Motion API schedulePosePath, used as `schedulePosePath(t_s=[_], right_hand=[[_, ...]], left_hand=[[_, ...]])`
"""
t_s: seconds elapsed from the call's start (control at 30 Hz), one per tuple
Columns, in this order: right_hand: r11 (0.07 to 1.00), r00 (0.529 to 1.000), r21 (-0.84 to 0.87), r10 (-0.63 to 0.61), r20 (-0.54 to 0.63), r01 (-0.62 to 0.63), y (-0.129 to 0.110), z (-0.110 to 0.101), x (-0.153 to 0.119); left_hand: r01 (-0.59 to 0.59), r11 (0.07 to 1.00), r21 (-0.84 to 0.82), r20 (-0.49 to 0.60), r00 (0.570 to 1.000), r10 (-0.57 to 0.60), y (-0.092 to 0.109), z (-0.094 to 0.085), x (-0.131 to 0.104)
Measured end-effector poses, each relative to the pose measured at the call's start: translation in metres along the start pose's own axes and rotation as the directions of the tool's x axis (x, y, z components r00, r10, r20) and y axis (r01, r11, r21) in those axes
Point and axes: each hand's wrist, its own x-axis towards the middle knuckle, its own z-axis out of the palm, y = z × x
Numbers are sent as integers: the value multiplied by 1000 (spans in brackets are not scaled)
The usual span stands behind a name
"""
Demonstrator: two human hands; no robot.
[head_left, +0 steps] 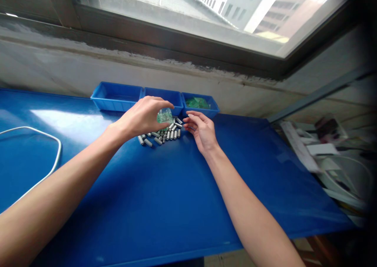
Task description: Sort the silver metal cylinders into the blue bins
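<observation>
My left hand (145,114) curves over the back of a small metal pile, thumb and fingers on either side of a clear, green-tinted plastic bag (165,117). The bag fills the gap in this grasp; its lower part is partly hidden behind my thumb. Short silvery metal cylinders (171,135) lie loose on the blue tabletop (165,188), below and beside the bag. Just right of them is my right hand (200,130), its fingers loosely bent and apart, with nothing visible in them.
Three blue bins stand along the wall: the left bin (118,104), the middle bin (176,109), and the right bin (203,112) holding green plastic (196,102). A white cable (57,153) loops at left. Assorted items, including a white box (322,149), sit beyond the table's right edge.
</observation>
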Motion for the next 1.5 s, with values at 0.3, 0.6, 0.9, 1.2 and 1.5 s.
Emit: schedulePosePath(t_s=[0.3, 0.6, 0.9, 1.2, 1.5], right_hand=[[961, 961, -149, -202, 189, 232, 3, 4, -5], [961, 957, -177, -167, 238, 212, 4, 5, -4], [995, 975, -69, -54, 217, 71, -2, 0, -4], [999, 966, -37, 28, 257, -19, -5, -4, -3], [970, 995, 237, -33, -99, 56, -7, -15, 13]], left_hand=[[265, 647, -715, 119, 958, -260, 12, 1, 3], [395, 419, -817, 284, 909, -304, 8, 9, 4], [365, 607, -706, 227, 929, -294, 2, 4, 2], [349, 699, -625, 190, 936, -298, -1, 6, 4], [144, 981, 127, 119, 980, -159, -5, 0, -1]])
